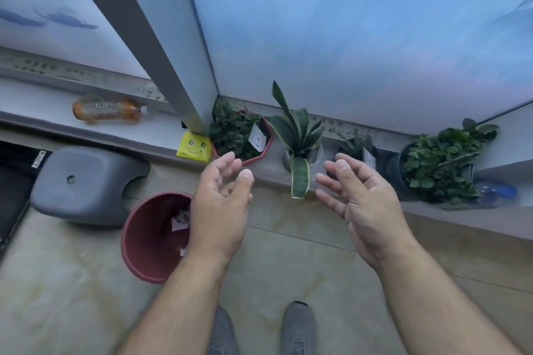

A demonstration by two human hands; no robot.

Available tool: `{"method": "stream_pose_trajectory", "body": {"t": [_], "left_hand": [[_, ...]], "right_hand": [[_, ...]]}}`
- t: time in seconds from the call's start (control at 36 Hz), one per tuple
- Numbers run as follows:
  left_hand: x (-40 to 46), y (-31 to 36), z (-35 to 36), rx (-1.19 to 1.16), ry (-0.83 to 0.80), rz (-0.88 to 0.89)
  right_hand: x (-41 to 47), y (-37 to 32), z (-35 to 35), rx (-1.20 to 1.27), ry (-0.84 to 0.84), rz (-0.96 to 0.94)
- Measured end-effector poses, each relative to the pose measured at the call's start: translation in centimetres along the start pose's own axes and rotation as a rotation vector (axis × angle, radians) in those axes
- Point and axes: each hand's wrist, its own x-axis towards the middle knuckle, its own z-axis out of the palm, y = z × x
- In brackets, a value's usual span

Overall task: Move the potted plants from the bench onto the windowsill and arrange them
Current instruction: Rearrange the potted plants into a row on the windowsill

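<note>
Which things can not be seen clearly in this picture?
Head view only:
- Small dark pot: its lower part is hidden by the right hand.
- Red bin: partly covered by the left hand.
- Pot tags: writing too small.
- Shoes: cut by the bottom edge.

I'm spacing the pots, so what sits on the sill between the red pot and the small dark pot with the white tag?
In the head view, the snake plant stands alone between the red pot and the small dark pot.

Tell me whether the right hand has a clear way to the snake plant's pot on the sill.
Probably yes. The right hand is open, holds nothing and hovers just before the snake plant; only its drooping leaf hangs between them, and the small neighbouring plant stands aside.
</note>
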Motion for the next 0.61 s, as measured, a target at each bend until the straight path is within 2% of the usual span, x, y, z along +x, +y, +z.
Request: {"method": "stream_pose_trajectory", "body": {"t": [0.36, 0.61], "left_hand": [[5.2, -6.9, -3.0, -0.005, 0.076, 0.008], [12.1, -10.6, -4.9, 0.128, 0.052, 0.046]], "right_hand": [[6.0, 6.8, 2.6, 0.067, -0.005, -0.004], [11.1, 11.5, 6.9, 0.04, -0.028, -0.049]]}}
